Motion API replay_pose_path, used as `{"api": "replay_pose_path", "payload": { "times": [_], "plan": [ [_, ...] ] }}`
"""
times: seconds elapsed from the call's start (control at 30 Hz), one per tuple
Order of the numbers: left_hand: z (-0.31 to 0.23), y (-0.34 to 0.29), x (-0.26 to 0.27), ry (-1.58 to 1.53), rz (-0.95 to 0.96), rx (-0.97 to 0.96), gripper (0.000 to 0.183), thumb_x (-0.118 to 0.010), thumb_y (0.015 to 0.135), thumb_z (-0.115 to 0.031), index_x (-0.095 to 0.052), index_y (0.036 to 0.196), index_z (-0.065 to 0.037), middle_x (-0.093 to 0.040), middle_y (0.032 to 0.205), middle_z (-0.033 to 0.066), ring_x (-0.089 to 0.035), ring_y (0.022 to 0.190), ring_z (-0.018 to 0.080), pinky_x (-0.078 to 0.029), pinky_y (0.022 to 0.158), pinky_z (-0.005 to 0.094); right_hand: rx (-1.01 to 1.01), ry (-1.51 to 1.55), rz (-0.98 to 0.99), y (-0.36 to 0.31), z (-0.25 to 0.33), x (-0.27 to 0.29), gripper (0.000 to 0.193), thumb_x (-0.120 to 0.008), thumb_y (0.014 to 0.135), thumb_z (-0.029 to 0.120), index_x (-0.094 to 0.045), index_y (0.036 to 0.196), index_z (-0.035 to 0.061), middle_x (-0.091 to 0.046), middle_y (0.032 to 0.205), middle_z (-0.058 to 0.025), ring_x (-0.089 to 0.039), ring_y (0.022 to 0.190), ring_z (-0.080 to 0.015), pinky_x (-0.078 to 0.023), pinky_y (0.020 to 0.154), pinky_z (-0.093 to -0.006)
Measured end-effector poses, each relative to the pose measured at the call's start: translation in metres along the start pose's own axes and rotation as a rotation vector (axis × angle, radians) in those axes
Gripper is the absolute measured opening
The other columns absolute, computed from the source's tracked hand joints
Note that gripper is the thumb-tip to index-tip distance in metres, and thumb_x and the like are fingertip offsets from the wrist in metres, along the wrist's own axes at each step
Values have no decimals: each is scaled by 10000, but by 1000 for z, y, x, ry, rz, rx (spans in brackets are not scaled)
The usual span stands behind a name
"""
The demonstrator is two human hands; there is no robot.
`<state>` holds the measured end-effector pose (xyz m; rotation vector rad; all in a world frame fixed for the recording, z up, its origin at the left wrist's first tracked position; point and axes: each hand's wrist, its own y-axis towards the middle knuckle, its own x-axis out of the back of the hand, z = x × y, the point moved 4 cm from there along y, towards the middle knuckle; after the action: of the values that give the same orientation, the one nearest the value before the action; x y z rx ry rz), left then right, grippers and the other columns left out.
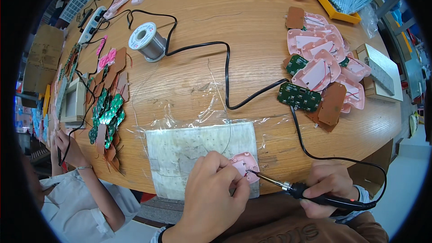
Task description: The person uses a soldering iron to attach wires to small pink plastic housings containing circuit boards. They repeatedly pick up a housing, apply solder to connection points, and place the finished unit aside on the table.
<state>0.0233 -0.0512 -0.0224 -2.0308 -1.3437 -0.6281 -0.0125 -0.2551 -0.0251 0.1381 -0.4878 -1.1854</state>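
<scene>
A pink plastic shell [250,159] with a white rectangular piece inside lies on the pale, stained work mat [171,148]. My left hand [215,191] is over the shell's left side, fingers closed in a pinch. A thin strand of solder wire [230,137] runs down the mat to this hand; its end is hidden by the fingers. My right hand [328,186] grips a black-handled soldering iron [297,190]. The iron's tip reaches into the shell, close to the left fingertips, beside the white piece.
A solder spool [155,47] stands beyond the mat. The iron's black cord [227,76] snakes across the table. Pink shells [315,40] and green circuit boards [299,96] are piled at right; more boards [107,112] lie left. A co-worker's hand [69,148] is at far left.
</scene>
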Motion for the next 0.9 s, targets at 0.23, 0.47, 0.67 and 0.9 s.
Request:
{"api": "replay_pose_path", "payload": {
  "times": [0.23, 0.47, 0.67, 0.9],
  "plan": [
    [-1, 1, 0, -2, 4, 22, 80, -703, 714, -33, -636, 688, 1, -529, 791, 89, -545, 768, 245, -454, 654, 321, 22, 0, 10, 2, -1, -2, 204, -733, 655, 23, -597, 805, 47, -503, 607, -53, -468, 449, -183, -341, 400, -290],
    [-1, 2, -2, -16, -3, 21, 80, -705, 716, -37, -642, 691, 5, -529, 785, 94, -546, 759, 245, -458, 643, 325, 31, 25, -56, 0, -1, 3, 212, -728, 659, 19, -592, 819, 47, -493, 603, -50, -460, 446, -177, -324, 395, -290],
    [-1, 2, -2, -22, -6, 41, 75, -707, 711, -33, -646, 697, 8, -529, 784, 97, -550, 764, 243, -467, 635, 327, 32, 24, -39, 0, -2, 2, 209, -728, 666, 18, -591, 823, 44, -497, 604, -49, -458, 445, -175, -321, 394, -291],
    [-1, 3, -2, -16, 22, 23, 72, -714, 702, -28, -651, 699, 7, -526, 794, 91, -550, 751, 234, -470, 617, 312, 38, 26, -13, 0, -3, 0, 199, -729, 668, 19, -597, 815, 43, -495, 604, -49, -459, 444, -179, -320, 394, -294]
  ]
}}
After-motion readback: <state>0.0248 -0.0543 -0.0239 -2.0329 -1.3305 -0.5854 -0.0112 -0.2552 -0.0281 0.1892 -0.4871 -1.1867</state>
